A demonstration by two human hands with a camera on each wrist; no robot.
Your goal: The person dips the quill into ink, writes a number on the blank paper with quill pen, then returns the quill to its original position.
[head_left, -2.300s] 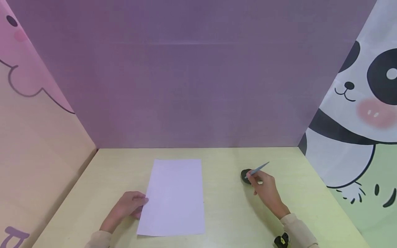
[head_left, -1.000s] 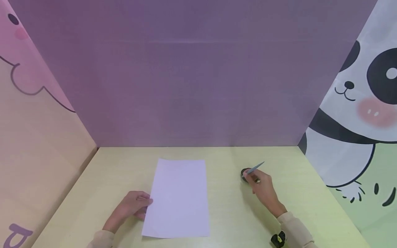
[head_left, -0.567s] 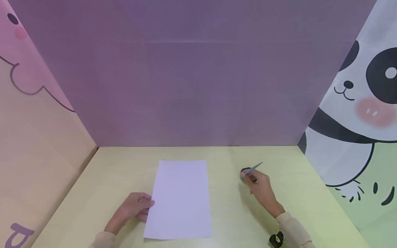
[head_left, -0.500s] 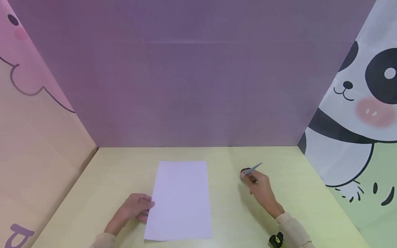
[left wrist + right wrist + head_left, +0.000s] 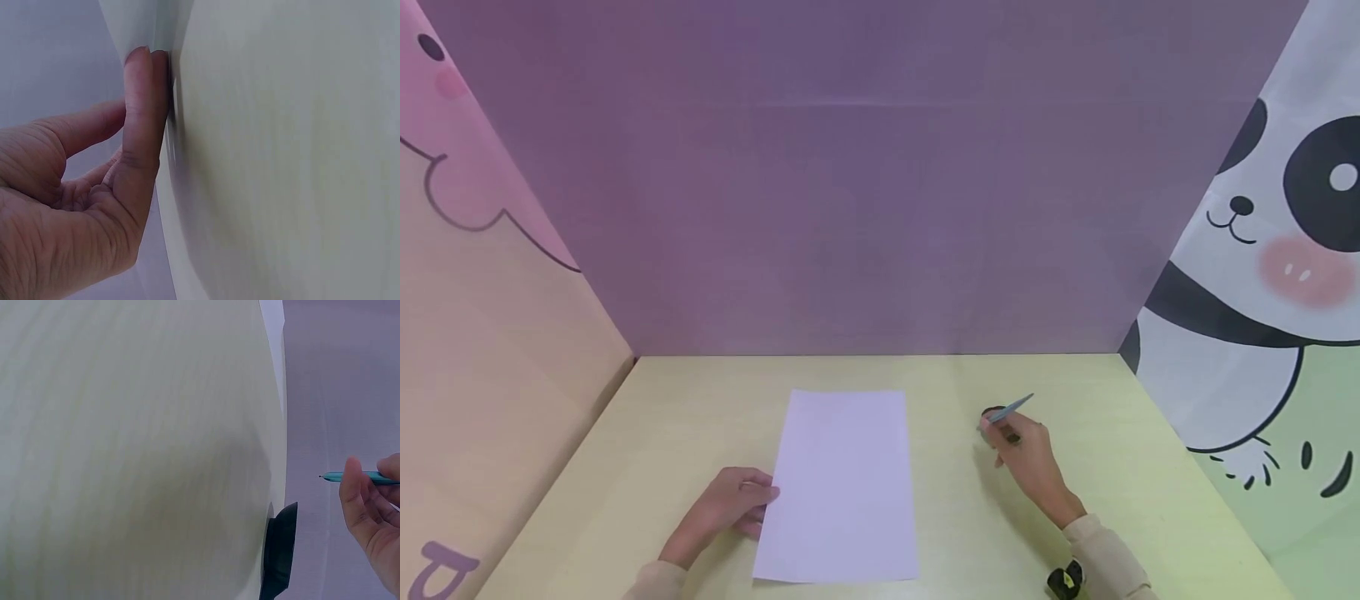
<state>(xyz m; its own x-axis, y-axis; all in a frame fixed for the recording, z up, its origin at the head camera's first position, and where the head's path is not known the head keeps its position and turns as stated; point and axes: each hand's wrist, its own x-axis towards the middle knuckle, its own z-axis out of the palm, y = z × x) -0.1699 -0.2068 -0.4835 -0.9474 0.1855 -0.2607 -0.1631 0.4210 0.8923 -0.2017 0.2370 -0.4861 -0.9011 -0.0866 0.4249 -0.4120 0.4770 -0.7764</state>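
Observation:
A blank white sheet of paper (image 5: 838, 487) lies lengthwise on the table, left of centre. At its left edge my left hand (image 5: 726, 504) pinches it, thumb on top and the other fingers beneath. In the left wrist view those fingers (image 5: 140, 112) stretch along the paper's edge, close to the tabletop. My right hand (image 5: 1033, 467) pinches a slim teal pen (image 5: 1018, 406) between thumb and fingers, its dark fine tip (image 5: 321, 476) bare. Just behind that hand a round black base (image 5: 281, 550) stands on the table, mostly hidden in the head view.
The pale wooden table (image 5: 700, 408) ends at a purple backdrop (image 5: 880, 208). A printed side wall with a panda (image 5: 1322, 192) stands on the right, and a pink and cream one (image 5: 512, 292) on the left. A black and yellow piece (image 5: 1064, 581) sits beside the right sleeve.
My left hand has shifted the paper a little to the right and nearer to me. The right hand, holding the pen, has moved slightly left over the black base.

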